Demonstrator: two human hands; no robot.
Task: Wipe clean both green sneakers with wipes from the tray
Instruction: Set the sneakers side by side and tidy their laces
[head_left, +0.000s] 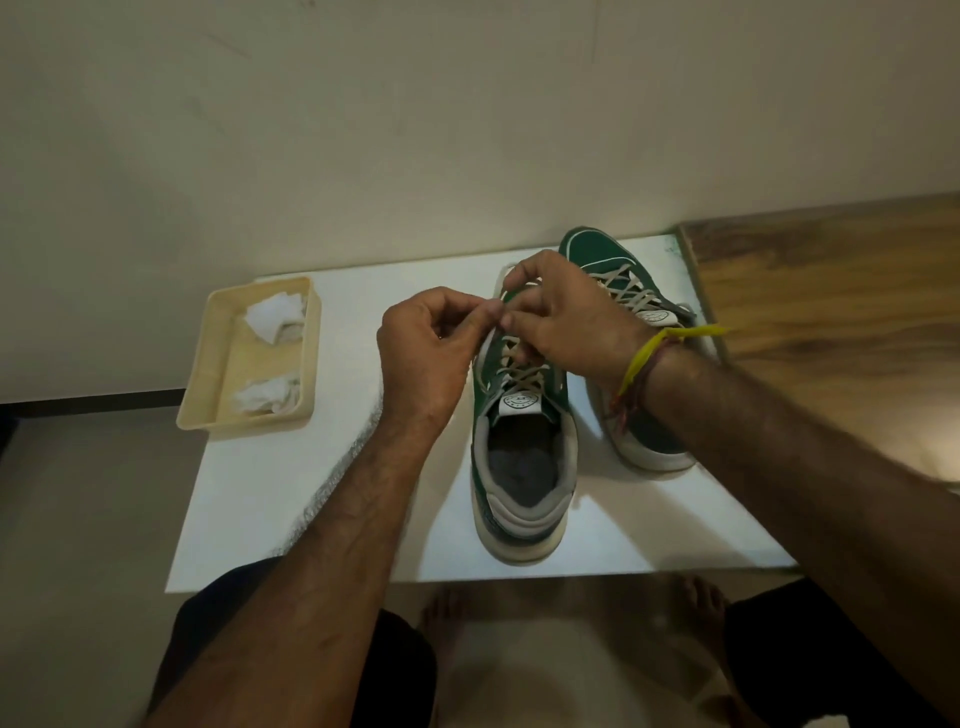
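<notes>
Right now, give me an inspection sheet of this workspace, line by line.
Surface: white board, wooden top beside it.
Job's things: near sneaker and far sneaker stand side by side on the board; tray at the left holds two crumpled wipes.
Clutter: nothing seen.
Grippers: left hand and right hand both pinch at the near sneaker's laces; neither holds a wipe.
Cables: nothing seen.
Surroundings: plain wall behind; bare feet below.
</notes>
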